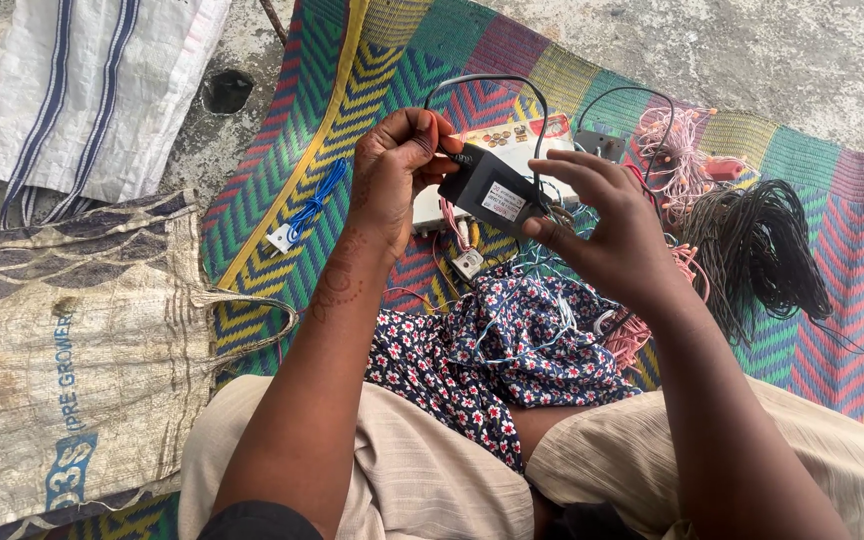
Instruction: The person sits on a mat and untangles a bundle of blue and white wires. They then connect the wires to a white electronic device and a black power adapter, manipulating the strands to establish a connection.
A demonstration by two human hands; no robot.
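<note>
Head view: looking down over a seated lap toward hands and a woven mat.
Nearest: beige trousers (422, 470) over both knees, with a dark floral cloth (472, 365) draped between them and strewn with thin blue and white wires (532, 320).
Left hand (397, 175): raised above the lap, fingers curled shut on the upper left end of a black box (492, 192), just where its black cable (487, 85) comes out.
Right hand (607, 225): closed on the lower right end of the same black box, thumb beneath, fingers spread over the far side.
Black box: held in the air between both hands, tilted, white label facing up, cable looping upward and back down behind it.
Just behind the box: a white circuit board (507, 145) with small round parts lying on the mat, partly hidden by the hands; pink leads and a small white plug (468, 262) hanging below it.
Mat (352, 90): zigzag bands of green, yellow, blue, red and purple, under everything.
Left on the mat: a blue wire bundle (307, 205) with a white connector, well apart from the hands.
Right on the mat: a tangle of pink wires (677, 150), then a thick bundle of dark wires (762, 245).
Far left, off the mat: a printed woven sack (62, 350) and a white blue-striped sack (82, 90) on bare concrete (752, 50).
</note>
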